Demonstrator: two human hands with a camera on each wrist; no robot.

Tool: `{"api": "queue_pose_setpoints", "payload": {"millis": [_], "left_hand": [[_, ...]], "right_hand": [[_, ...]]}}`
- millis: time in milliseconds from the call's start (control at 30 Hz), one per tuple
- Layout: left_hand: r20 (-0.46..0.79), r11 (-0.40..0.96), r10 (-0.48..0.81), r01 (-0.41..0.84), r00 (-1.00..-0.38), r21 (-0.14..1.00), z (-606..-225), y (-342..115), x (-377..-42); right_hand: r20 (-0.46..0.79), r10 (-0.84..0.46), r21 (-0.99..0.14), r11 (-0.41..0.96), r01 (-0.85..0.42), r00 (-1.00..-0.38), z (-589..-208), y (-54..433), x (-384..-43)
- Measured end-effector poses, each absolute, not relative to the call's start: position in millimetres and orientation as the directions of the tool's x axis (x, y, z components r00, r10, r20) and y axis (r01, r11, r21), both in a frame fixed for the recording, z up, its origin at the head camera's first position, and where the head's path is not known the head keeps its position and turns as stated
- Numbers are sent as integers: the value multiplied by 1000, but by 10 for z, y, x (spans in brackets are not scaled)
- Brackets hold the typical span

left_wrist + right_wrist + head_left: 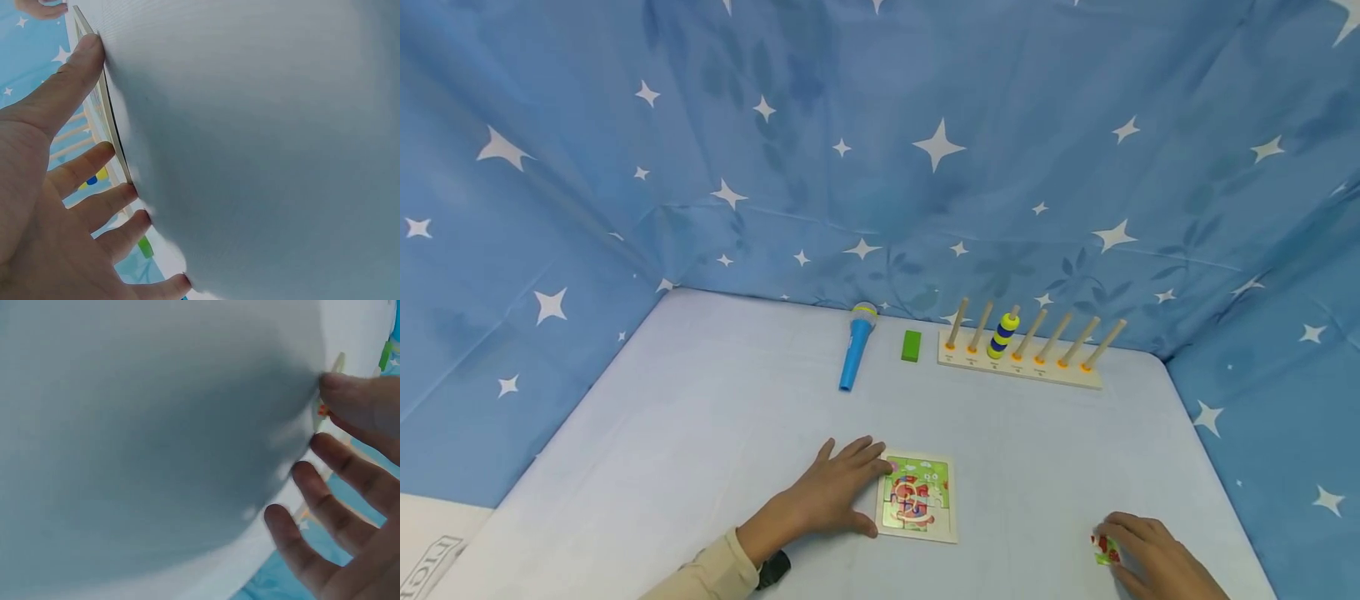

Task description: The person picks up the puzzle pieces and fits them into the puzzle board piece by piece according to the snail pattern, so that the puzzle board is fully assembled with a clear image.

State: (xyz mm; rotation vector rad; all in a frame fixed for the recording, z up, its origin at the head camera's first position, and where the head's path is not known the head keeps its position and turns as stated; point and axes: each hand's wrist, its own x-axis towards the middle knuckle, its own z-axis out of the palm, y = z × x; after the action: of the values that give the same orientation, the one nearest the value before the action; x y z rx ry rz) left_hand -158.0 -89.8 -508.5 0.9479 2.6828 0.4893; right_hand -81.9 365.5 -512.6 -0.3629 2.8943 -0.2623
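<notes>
A square jigsaw puzzle point(953, 500) in a pale frame lies flat on the table, with a red and green picture. My left hand point(838, 492) is spread at its left side, thumb and fingers extended. In the left wrist view, the thumb point(69, 84) and forefinger touch the puzzle frame's edge point(112, 128), while the other fingertips rest on the tabletop. Far to the right, my right hand point(1157, 554) pinches a small red and green puzzle piece point(1103, 548) between thumb and forefinger, low at the table. The right wrist view shows its other fingers point(337, 512) spread apart.
Behind the puzzle lie a blue toy microphone point(854, 354) and a green block point(911, 346). A wooden peg board point(1022, 371) with several upright pegs stands at the back right; yellow and blue rings point(1002, 336) fill one peg. Blue star-patterned cloth point(880, 167) encloses the white table point(737, 375).
</notes>
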Motion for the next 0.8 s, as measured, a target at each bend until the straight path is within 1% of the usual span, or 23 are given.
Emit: {"api": "queue_pose_setpoints", "payload": {"millis": [67,233,367,433,500,600,700,733,800], "left_hand": [[-120,730,644,560,-756,392,-5081,-902,-1580],[-111,718,650,560,-752,414,-5076,-899,-1577],[-111,719,649,559,-753,413,-5080,-897,-1575],[-116,724,646,557,-755,407,-5083,-894,-1576],[-120,727,643,555,-756,403,-5085,-889,-1578],[-130,732,640,549,-757,403,-5084,-879,-1582],[-136,733,639,546,-757,405,-5076,-875,-1582],[-137,734,639,545,-757,405,-5075,-876,-1581],[-136,734,638,544,-758,407,-5069,-877,-1580]], "right_hand": [[-185,-252,-189,958,-217,-950,-5154,3664,-806],[-110,-253,-147,961,-236,-961,-5178,3641,-771],[-94,-250,-151,960,-235,-964,-5185,3605,-774],[-49,-277,-156,951,-266,-960,-5191,3578,-772],[26,-328,-144,934,-328,-944,-5196,3542,-769],[103,-400,-100,907,-410,-911,-5159,3428,-793],[94,-452,-68,886,-459,-887,-5061,3209,-865],[66,-461,-72,883,-465,-885,-5018,3112,-893],[57,-505,-82,858,-508,-862,-4966,2914,-956]]}}
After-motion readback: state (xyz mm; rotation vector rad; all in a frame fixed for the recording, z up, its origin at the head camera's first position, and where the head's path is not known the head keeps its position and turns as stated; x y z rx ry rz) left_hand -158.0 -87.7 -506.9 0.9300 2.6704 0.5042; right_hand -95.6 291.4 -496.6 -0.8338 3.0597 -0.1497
